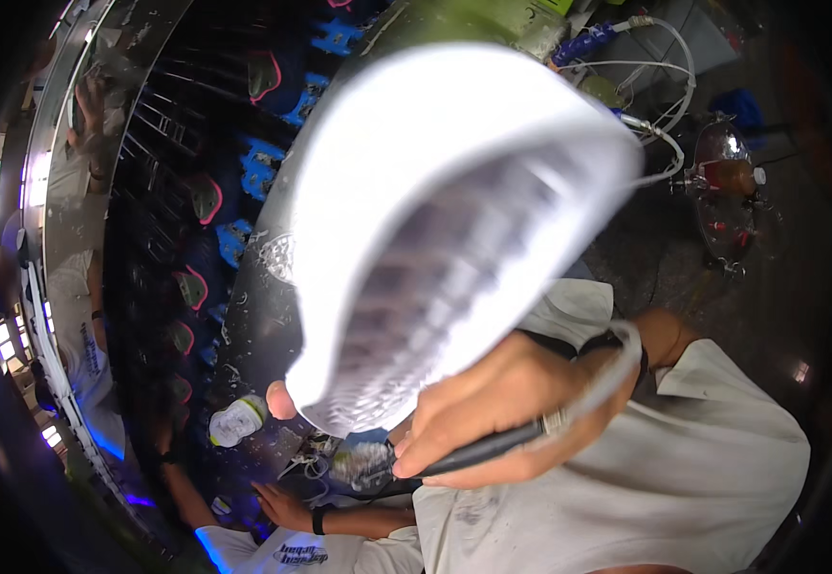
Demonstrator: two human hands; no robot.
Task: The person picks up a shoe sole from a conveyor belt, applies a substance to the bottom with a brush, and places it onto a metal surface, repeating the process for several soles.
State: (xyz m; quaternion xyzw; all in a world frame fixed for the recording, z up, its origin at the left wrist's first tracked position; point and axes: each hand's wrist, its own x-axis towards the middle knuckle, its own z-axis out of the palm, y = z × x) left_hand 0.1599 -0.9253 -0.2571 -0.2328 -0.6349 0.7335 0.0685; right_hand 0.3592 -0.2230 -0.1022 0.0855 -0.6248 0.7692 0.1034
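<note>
A large white moulded piece, seemingly a shoe sole [378,143], is held up close to the camera, its ribbed grey inner face turned toward the lower right. It is overexposed and smeared by motion. Of my left hand [281,401] only a fingertip shows at the lower left edge of the sole; the rest is hidden behind it. My right hand [507,402], beside the sole's lower edge, is closed around a slim black pen-like tool [481,450]. A pale hose [607,378] runs from the tool's back end over my wrist. Whether the tip touches the sole cannot be made out.
Blue holders [261,167] and pink-edged dark pieces [208,199] line up at left. A clear bottle [237,421] lies on the dark table. A co-worker's hand [282,507] is at the lower left. White hoses [689,72] and a clear-fronted device [725,177] stand at right.
</note>
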